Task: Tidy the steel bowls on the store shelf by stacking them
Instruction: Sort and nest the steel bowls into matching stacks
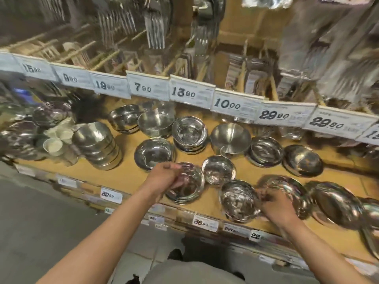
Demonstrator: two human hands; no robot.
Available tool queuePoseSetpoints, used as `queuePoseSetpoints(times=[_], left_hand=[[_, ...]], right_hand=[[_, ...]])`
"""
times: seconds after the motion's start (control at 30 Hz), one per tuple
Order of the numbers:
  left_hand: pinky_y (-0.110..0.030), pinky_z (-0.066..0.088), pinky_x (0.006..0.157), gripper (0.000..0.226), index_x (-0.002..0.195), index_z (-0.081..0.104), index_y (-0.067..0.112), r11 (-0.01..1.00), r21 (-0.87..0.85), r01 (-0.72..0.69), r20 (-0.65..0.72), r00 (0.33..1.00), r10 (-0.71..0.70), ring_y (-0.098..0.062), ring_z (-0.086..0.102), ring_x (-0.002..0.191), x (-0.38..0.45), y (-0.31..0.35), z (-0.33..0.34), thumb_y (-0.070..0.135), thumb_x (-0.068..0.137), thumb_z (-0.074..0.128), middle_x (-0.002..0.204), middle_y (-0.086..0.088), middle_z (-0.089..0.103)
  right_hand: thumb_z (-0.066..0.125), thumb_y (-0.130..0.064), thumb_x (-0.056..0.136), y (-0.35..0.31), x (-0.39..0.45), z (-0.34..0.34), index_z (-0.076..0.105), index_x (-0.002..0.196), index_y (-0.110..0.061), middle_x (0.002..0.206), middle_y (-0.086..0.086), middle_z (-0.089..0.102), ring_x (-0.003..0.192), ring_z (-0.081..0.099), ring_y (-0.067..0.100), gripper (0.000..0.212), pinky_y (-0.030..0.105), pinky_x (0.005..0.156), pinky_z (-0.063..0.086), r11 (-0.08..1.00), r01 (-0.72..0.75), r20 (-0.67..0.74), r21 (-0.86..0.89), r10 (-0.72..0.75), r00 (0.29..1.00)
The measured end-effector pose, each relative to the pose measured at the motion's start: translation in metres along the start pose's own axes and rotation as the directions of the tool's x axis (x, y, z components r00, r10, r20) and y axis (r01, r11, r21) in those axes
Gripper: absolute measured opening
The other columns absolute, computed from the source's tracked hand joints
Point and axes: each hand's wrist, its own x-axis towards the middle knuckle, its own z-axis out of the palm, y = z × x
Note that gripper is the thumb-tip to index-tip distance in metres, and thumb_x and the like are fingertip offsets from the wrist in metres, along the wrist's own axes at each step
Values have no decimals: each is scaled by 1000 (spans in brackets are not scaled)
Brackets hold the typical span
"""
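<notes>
Currently left hand (164, 177) gripping rim of front steel bowl (187, 186) on wooden shelf (127, 177); right hand (273, 206) pinching edge of neighbouring bowl (238, 199), grip blurred; more bowls loose and in a tall stack (98, 148) behind, price tags (191, 92) above

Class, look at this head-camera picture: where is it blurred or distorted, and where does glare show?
Head view: motion blur smears the right hand and the wide bowls at the right edge; hanging cutlery up top is streaked; the wide-angle lens bows the row of price tags; ceiling light glares off the bowl stack and most steel bowls; the left hand is slightly soft.
</notes>
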Motion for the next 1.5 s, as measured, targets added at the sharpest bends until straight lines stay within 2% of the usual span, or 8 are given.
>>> queuePoseSetpoints(times=[0.13, 0.23, 0.4, 0.57, 0.77, 1.1, 1.27, 1.5], left_hand=[[-29, 63, 72, 10, 99, 70, 5, 997, 82, -9, -5, 1000, 9, -13, 69, 67, 9, 7, -20, 1, 94, 63, 81, -8, 73], [-22, 58, 63, 4, 94, 69, 3, 986, 155, -66, 72, 996, 55, -11, 65, 65, 14, 19, -22, 3, 94, 64, 79, -3, 72], [-15, 53, 58, 11, 101, 70, 21, 893, 374, -250, 214, 960, 179, -5, 68, 73, 32, 52, 2, 12, 95, 64, 91, 14, 74], [-32, 57, 69, 31, 88, 69, 15, 565, 705, -428, 367, 902, 226, -10, 56, 59, 63, 62, 37, 33, 104, 49, 78, 1, 67], [-41, 48, 106, 38, 140, 55, 16, 218, 881, -420, 407, 908, 104, -33, 58, 122, 90, 52, 73, 20, 103, 48, 136, -17, 60], [-32, 52, 92, 56, 139, 60, 19, 172, 866, -469, 437, 879, 193, -29, 64, 104, 98, 57, 85, 0, 86, 57, 122, -17, 69], [-18, 47, 57, 29, 121, 68, 7, 223, 894, -389, 345, 915, 210, -11, 63, 67, 94, 60, 80, 12, 93, 63, 104, -7, 71], [-14, 46, 56, 41, 129, 67, 20, 228, 841, -491, 462, 870, 170, -13, 56, 67, 72, 67, 78, 9, 91, 59, 114, -9, 72]], right_hand=[[71, 8, 82, 13, -9, 15, 76, 91, -20, 77, -6, 77, 56, 70, 1, 31, 12, 49, 50, 993, -110, -25, 38, 111, 993], [62, 16, 82, 15, -15, 30, 75, 102, -13, 98, 3, 78, 81, 76, 24, 38, 41, 72, 62, 983, -165, -4, 81, 166, 986], [63, 12, 86, 10, -13, 51, 73, 107, -12, 99, 2, 77, 66, 69, 6, 33, 18, 55, 50, 974, -165, -92, 158, 181, 979], [75, -10, 89, 20, -17, 59, 69, 111, -11, 93, 2, 76, 68, 71, 18, 23, 35, 66, 60, 953, -183, -215, 243, 237, 947], [72, -19, 92, 34, -32, 69, 68, 114, -13, 99, 5, 77, 83, 76, 21, 23, 40, 79, 63, 868, -276, -140, 413, 360, 922], [59, 8, 93, 41, -38, 64, 68, 112, -5, 99, 19, 74, 78, 67, 23, 25, 32, 68, 60, 737, -264, -120, 622, 423, 898], [65, -2, 94, 42, -27, 65, 63, 123, -16, 98, 12, 74, 68, 67, 17, 32, 24, 57, 55, 726, -282, -126, 628, 452, 883], [54, -22, 104, 18, -8, 73, 73, 109, -24, 93, -9, 79, 87, 76, 12, 19, 30, 76, 63, 752, -243, -55, 613, 348, 936]])
